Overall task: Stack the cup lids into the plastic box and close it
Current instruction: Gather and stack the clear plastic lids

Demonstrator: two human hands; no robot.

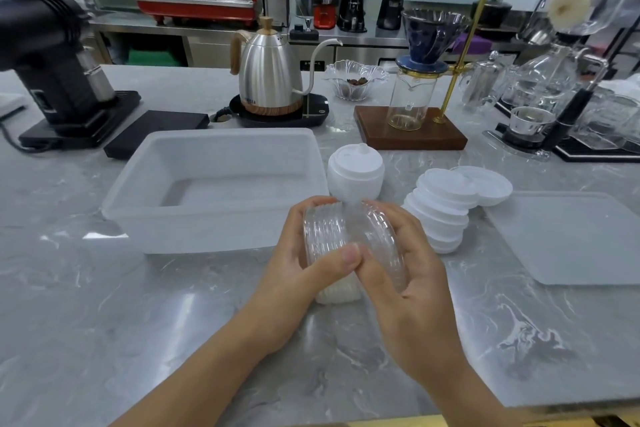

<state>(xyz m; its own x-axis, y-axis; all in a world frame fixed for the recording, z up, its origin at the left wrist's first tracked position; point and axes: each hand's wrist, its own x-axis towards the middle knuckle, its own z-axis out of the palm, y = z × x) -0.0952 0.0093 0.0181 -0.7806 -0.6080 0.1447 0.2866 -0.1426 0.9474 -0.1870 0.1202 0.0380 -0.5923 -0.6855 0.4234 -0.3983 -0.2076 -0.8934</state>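
Note:
My left hand (299, 263) and my right hand (412, 274) together grip a stack of clear cup lids (325, 236), held on edge above the marble counter, the right-hand part (382, 239) slightly apart from the left part. A few white lids (337, 293) lie beneath my hands. The translucent plastic box (214, 218) stands open and empty just left of my hands. A stack of white sip lids (356, 173) stands behind my hands. A leaning pile of flat white lids (446, 204) lies to the right. The box's lid (571, 239) lies flat at far right.
Behind the box are a black scale (156, 135), a steel gooseneck kettle (270, 80) and a grinder (59, 55). A pour-over stand on a wooden base (412, 135), a glass dish (355, 80) and glassware (540, 87) crowd the back right.

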